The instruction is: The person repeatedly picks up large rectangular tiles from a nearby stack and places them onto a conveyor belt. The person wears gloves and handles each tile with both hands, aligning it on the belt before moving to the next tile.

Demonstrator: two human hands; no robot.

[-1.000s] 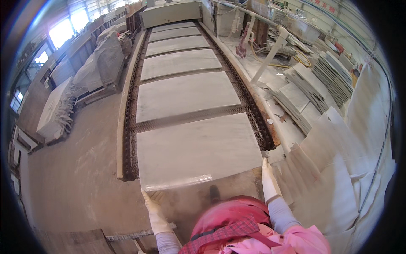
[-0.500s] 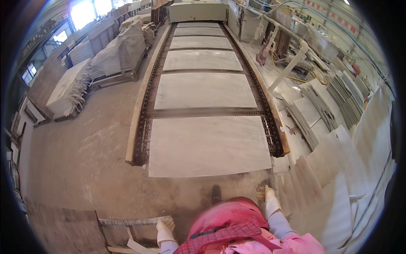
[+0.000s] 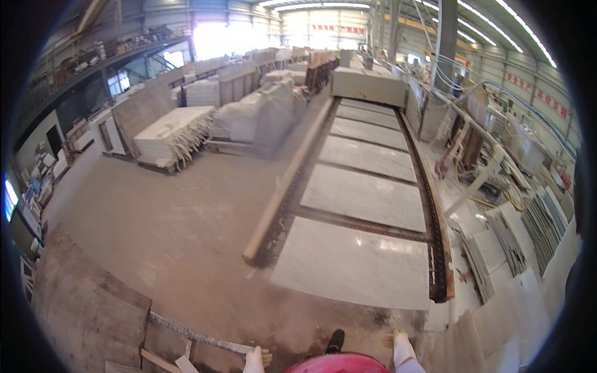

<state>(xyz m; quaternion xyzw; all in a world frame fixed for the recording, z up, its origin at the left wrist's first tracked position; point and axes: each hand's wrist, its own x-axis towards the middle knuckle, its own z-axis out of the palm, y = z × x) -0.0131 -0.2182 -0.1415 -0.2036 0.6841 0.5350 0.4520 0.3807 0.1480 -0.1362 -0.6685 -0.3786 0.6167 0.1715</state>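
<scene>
My left hand (image 3: pixel 257 359), in a pale glove, is low in the view beside the end of a rough-edged strip (image 3: pixel 199 336). Its fingers stretch to the right, with nothing visible in them; whether it touches the strip I cannot tell. My right hand (image 3: pixel 396 340), also gloved, hangs just below the front of the conveyor, fingers apart and holding nothing I can see. Ahead, a large pale stone slab (image 3: pixel 357 264) lies flat at the conveyor's near end. Behind it another slab (image 3: pixel 364 195) and several more lie in a row.
Wooden rails (image 3: pixel 289 186) flank the conveyor, which runs back to a pale machine housing (image 3: pixel 368 87). Stacked slabs (image 3: pixel 174 130) and wrapped stacks (image 3: pixel 255 118) stand at left. A brown board (image 3: pixel 87 304) is at lower left. More slabs (image 3: pixel 544 217) lean at right.
My view has tilted up and turned left, so the conveyor now sits lower and farther right. Both hands appear lower in the picture. The slabs keep their places on the conveyor.
</scene>
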